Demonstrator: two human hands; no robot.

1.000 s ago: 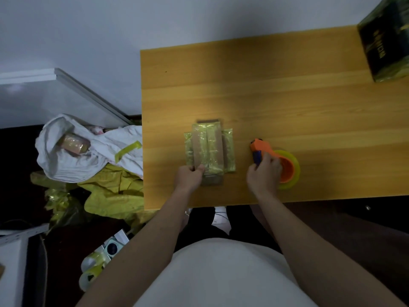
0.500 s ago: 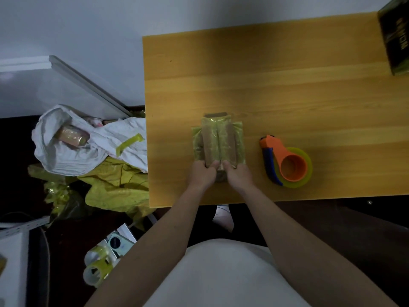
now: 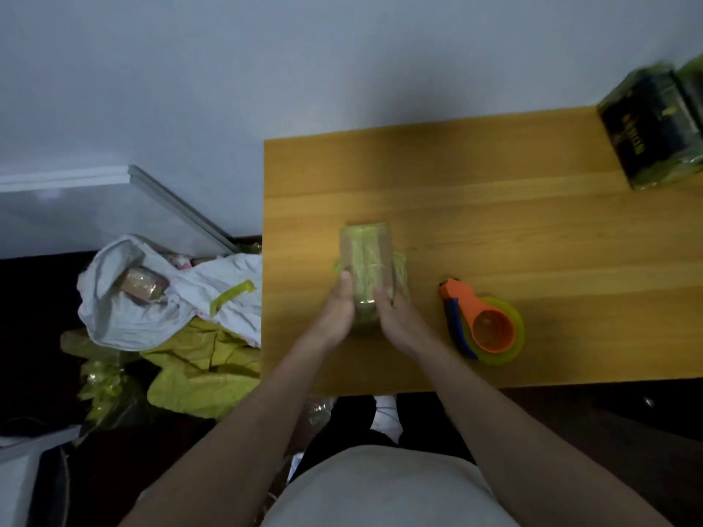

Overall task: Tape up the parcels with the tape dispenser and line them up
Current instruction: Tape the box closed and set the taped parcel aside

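A small brown parcel [image 3: 368, 260] wrapped in yellow-green tape is tipped up off the wooden table [image 3: 494, 222] near its left side. My left hand [image 3: 336, 310] grips its left side and my right hand [image 3: 395, 317] grips its right side, thumbs on the near face. The orange tape dispenser [image 3: 483, 321] with a yellow-green roll lies on the table to the right of my right hand, untouched. A dark taped parcel [image 3: 654, 127] stands at the table's far right corner.
On the floor to the left lies a white bag [image 3: 159, 298] holding another brown parcel [image 3: 142, 289], over crumpled yellow wrapping [image 3: 198, 370]. A wall runs behind the table. The table's near edge is just above my legs.
My right hand let go of the dispenser and moved left onto the parcel. Both hands have now tipped the parcel up from lying flat. The camera view shifted down.
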